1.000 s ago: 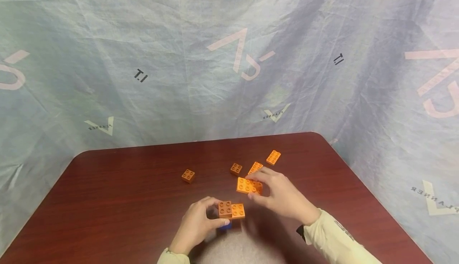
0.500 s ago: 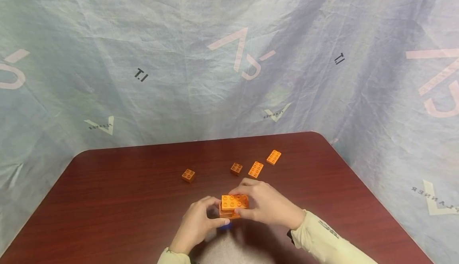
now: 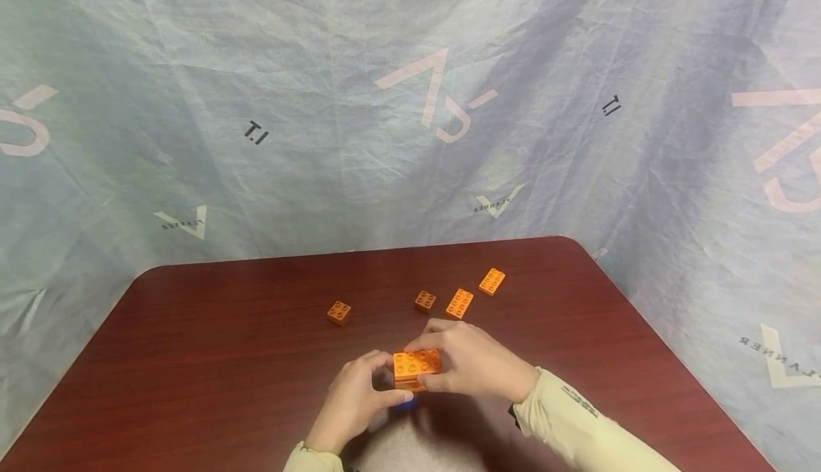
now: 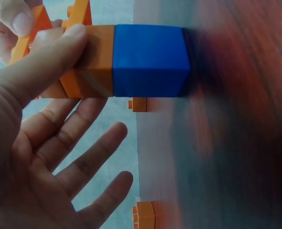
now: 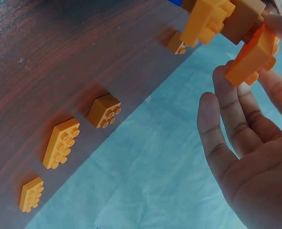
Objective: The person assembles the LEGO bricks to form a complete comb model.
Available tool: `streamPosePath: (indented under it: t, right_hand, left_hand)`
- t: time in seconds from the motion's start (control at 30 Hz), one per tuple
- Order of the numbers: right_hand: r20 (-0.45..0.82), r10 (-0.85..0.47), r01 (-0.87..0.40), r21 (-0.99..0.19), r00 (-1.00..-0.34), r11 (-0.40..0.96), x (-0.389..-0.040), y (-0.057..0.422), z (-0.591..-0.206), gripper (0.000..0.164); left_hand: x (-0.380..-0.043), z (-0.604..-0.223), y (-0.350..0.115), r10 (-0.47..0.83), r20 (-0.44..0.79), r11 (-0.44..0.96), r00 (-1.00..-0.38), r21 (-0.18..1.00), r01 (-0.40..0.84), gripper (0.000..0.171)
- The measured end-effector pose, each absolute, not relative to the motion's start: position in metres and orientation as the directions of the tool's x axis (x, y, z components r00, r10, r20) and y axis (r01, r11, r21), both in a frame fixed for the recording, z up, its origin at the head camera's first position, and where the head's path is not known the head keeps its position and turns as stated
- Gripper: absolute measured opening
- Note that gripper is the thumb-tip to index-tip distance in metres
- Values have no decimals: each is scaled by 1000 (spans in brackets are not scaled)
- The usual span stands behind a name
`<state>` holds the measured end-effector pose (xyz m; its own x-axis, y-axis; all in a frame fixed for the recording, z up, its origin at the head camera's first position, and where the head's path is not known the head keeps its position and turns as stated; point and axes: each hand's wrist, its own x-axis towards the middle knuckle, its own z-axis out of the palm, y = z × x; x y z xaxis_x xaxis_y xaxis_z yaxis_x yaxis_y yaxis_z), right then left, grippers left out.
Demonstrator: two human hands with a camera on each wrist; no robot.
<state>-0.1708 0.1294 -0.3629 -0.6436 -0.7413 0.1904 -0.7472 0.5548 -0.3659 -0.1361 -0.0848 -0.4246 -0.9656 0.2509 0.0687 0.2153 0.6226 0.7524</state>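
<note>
A stack of toy building bricks stands near the table's front. At its base is a blue brick point(image 4: 150, 61), with brown-orange bricks point(image 4: 100, 52) above it. My left hand point(image 3: 353, 395) grips the stack between thumb and fingers; in the left wrist view its lower fingers spread away from the bricks. A flat orange brick point(image 3: 410, 365) with two rows of studs sits over the top, pinched by my right hand point(image 3: 479, 361). In the right wrist view this brick point(image 5: 255, 55) lies against the brown-orange one below; whether it is fully pressed on I cannot tell.
Beyond the hands lie two small brown-orange bricks, one on the left point(image 3: 338, 313) and one in the middle point(image 3: 425, 301). Two flat orange bricks, a nearer one point(image 3: 460, 304) and a farther one point(image 3: 492, 281), lie to the right. A printed cloth point(image 3: 359, 137) hangs behind the dark red table point(image 3: 224, 358).
My right hand has come left and toward me, carrying the flat orange brick from beside the stack onto its top. The left hand has kept its grip in place.
</note>
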Motion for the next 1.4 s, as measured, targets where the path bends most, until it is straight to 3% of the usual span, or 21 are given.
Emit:
streamPosePath:
  t: [0.43, 1.4]
  right_hand:
    - [162, -773, -768, -347, -614, 538, -173, 131, -359, 36]
    - [96, -749, -737, -296, -656, 608, -170, 119, -350, 35]
  left_hand:
    - [-135, -424, -84, 251, 82, 638, -964, 735, 229, 37]
    - [-136, -426, -84, 246, 99, 639, -964, 731, 239, 34]
